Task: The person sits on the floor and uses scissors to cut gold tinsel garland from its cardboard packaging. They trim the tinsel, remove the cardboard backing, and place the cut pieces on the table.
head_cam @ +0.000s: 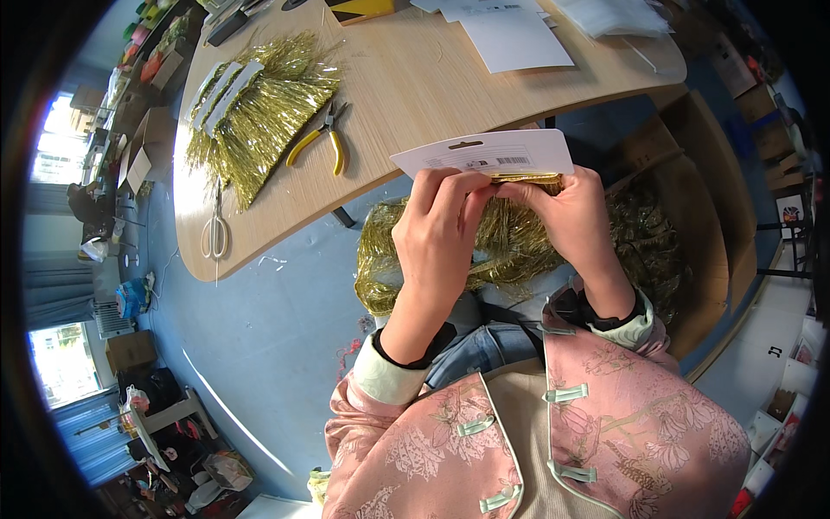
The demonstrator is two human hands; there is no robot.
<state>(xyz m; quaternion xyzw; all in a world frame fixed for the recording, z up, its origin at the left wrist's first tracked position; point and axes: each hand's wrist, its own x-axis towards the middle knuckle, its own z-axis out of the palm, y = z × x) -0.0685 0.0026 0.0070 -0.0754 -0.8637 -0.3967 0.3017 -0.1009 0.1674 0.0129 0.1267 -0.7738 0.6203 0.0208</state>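
My left hand [436, 227] and my right hand [570, 214] meet at the lower edge of a white header card [519, 144]. The card has a hang slot, small print and a barcode. Between my fingertips runs the gold top band [528, 176] of some tinsel fringe, pinched by both hands against the card. Gold tinsel fringe [512, 227] hangs below and spreads over my lap; whether all of it belongs to this one piece is hidden by my hands. My thumbs nearly touch each other.
On the wooden table [402, 84] lie carded gold tinsel fringes [272, 110], yellow-handled pliers [324, 139], white-handled scissors [214, 235], white cards [512, 39] and clear plastic bags [613, 16]. An open cardboard box [707, 214] stands at my right, with dark tinsel [648, 240] by it.
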